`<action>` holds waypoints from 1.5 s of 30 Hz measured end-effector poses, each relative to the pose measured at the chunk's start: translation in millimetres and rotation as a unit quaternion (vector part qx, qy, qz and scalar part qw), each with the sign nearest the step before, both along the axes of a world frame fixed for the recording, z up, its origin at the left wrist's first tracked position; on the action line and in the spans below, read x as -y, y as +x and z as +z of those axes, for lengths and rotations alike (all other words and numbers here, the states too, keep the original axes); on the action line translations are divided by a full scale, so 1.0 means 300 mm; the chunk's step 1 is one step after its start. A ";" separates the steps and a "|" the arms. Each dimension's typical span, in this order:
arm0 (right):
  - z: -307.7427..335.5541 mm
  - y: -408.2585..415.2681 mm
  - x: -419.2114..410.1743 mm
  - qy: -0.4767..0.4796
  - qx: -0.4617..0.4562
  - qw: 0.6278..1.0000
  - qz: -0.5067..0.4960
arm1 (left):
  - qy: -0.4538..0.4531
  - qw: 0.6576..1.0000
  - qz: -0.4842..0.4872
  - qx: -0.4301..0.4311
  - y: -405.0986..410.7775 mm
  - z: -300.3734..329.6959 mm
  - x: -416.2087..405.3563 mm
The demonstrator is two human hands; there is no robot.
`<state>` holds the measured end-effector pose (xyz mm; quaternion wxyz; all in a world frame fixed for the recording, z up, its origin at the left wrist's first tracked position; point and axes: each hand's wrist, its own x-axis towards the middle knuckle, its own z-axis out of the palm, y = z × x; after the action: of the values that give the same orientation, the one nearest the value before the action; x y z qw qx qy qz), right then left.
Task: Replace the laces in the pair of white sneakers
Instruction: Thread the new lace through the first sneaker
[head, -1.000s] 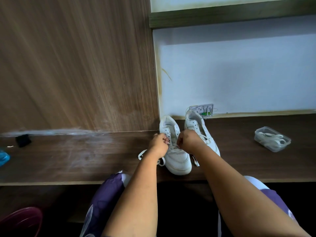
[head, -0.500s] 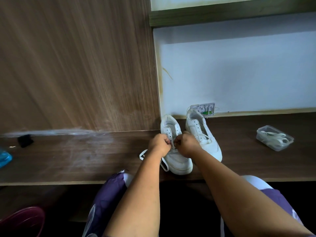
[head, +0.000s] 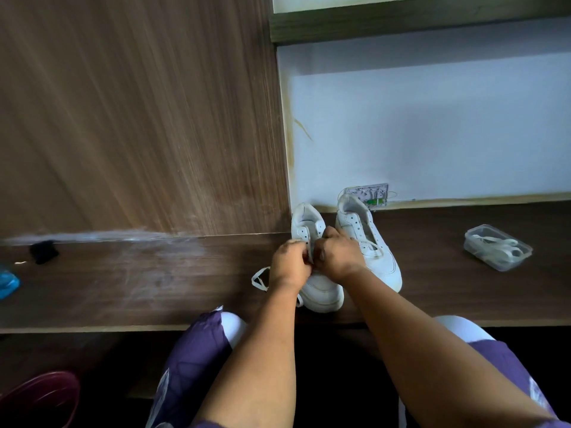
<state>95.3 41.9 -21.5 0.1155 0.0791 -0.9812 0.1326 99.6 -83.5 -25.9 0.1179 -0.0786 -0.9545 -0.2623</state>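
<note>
Two white sneakers stand side by side on the dark wooden desk point(head: 154, 285), toes toward me. Both my hands are over the lacing area of the left sneaker point(head: 321, 291). My left hand point(head: 290, 264) and my right hand point(head: 336, 256) are curled and pinch its white lace point(head: 259, 278) between them; a loop of that lace trails on the desk to the left. The right sneaker point(head: 370, 245) stands just beside, with lace showing across its lower eyelets. The eyelets under my hands are hidden.
A clear plastic box point(head: 497, 247) holding white laces sits on the desk at the right. A small black object point(head: 43, 251) and a blue item point(head: 7, 284) lie at the far left. A wall socket plate point(head: 367, 194) is behind the sneakers. A dark red bin point(head: 40, 396) stands below left.
My two hands have drawn closer together over the left sneaker's lacing, and the right hand has shifted left and slightly up off the right sneaker.
</note>
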 end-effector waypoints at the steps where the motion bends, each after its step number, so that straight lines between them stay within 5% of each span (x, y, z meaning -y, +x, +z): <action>1: -0.001 -0.001 -0.002 -0.017 0.006 1.000 0.011 | 0.048 0.998 0.028 0.039 -0.006 0.003 0.005; 6: -0.016 -0.015 -0.017 -0.112 0.037 0.992 0.034 | 0.336 0.890 0.111 0.288 -0.050 0.042 0.022; 10: -0.023 -0.013 -0.017 -0.124 0.052 0.990 0.045 | 0.386 0.833 0.129 0.375 -0.035 0.037 0.018; 22: -0.013 -0.007 -0.023 -0.137 0.063 0.988 0.027 | 0.400 0.813 0.104 0.410 -0.017 0.087 0.010; 25: -0.012 -0.007 -0.024 -0.130 0.071 0.989 0.024 | 0.375 0.857 0.068 0.347 -0.009 0.088 0.008; 28: -0.005 -0.005 -0.027 -0.116 0.077 0.990 0.025 | 0.157 0.965 0.018 0.209 -0.039 0.074 0.040; 32: 0.015 0.004 -0.043 -0.099 0.089 0.990 0.040 | 0.016 0.992 0.012 0.121 -0.020 0.067 0.058; 37: 0.019 -0.001 -0.056 -0.130 0.109 0.985 0.040 | 0.124 0.957 0.007 0.264 -0.033 0.065 0.047; 41: 0.023 -0.001 -0.075 -0.219 0.132 0.967 0.018 | 0.282 0.909 0.055 0.302 -0.027 0.089 0.039; 45: 0.018 -0.006 -0.065 -0.224 0.134 0.965 0.007 | 0.343 0.866 0.072 0.357 -0.013 0.095 0.012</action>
<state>93.5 61.4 -16.3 -0.0031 0.0395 -0.9326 0.3588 95.6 -87.2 2.7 -0.1933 0.1349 -0.7839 -0.5743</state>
